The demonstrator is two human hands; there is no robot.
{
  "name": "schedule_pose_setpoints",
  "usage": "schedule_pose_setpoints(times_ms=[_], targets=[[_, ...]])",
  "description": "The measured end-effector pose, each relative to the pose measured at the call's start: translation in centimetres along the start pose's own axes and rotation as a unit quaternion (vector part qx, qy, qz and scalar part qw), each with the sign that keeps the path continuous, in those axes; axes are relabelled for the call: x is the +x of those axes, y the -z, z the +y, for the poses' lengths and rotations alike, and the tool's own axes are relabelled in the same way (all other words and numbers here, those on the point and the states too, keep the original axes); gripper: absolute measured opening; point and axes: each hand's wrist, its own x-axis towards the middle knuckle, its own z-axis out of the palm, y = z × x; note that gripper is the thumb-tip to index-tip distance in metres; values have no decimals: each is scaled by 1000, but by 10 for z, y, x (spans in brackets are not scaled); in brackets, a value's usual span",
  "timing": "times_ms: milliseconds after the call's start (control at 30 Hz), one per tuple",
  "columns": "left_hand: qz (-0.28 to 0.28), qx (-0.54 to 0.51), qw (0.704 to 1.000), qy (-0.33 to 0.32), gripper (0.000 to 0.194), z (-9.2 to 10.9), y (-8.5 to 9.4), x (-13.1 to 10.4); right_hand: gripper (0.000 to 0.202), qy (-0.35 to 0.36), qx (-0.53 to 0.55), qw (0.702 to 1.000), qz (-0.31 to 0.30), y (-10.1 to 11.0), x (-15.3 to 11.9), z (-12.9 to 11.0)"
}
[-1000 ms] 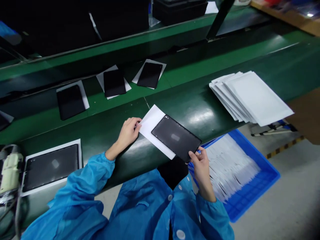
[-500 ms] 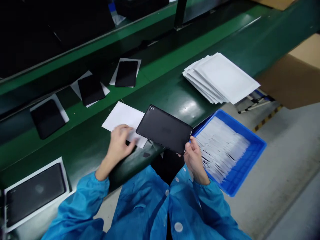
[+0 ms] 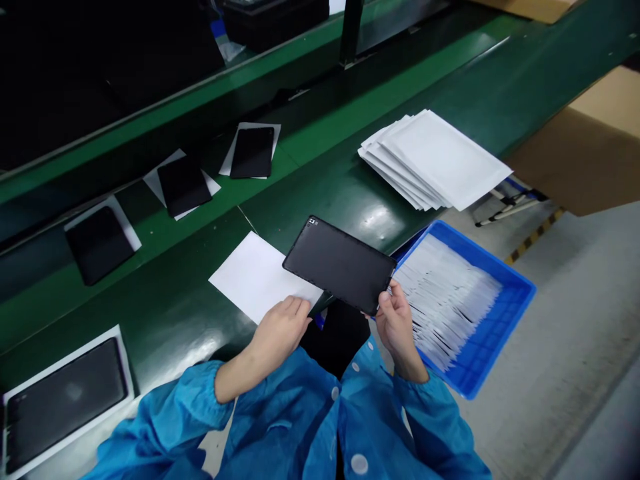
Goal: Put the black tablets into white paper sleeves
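Your left hand (image 3: 283, 331): fingers bent together on the white sheet's (image 3: 257, 275) near right edge; you may be pinching it, cannot tell.
Your right hand (image 3: 398, 319): closed, thumb and fingers gripping the black panel (image 3: 340, 263) by its right end.
Black panel: tilted, left end over the sheet.
White envelopes (image 3: 445, 157): stacked, far right.
Blue bin (image 3: 500, 327): right, holding white pieces (image 3: 445, 300).

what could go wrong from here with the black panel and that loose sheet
The thin black rectangular panel is held by the right hand at one end only, so it might tip or slip.

The loose white paper sheet, under the left hand, reaches the green bench's near edge and could slide off.
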Motion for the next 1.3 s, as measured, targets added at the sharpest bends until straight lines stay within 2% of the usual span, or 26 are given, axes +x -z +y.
schedule_pose_setpoints(times_ms=[100, 200, 433, 567, 700, 867, 1000, 1133, 1300], targets=[[10, -73, 997, 12, 23, -11, -1, -2, 54, -1, -8, 1000, 23, 0, -1, -1], [25, -116, 992, 51, 24, -31, 6, 0, 55, -6, -14, 1000, 25, 0, -1, -1], [147, -87, 976, 133, 30, -72, 40, 0, 56, -3, -14, 999, 30, 0, -2, 2], [189, -155, 957, 155, 24, -88, 47, 5, 57, -6, -13, 1000, 20, 0, -1, 5], [164, -288, 923, 195, 16, -97, 39, 15, 59, 1, -27, 999, 32, 4, -1, 12], [117, -410, 872, 241, 26, -101, 28, 23, 58, 14, -47, 998, 38, 6, -4, 18], [120, -436, 860, 236, 27, -103, 27, 23, 54, 27, -73, 996, 33, -3, -10, 19], [117, -449, 857, 226, 21, -104, 31, 22, 62, 31, -62, 997, 40, -11, -17, 21], [67, -484, 841, 231, 14, -104, 33, 21, 62, 33, -66, 996, 47, -13, -26, 23]])
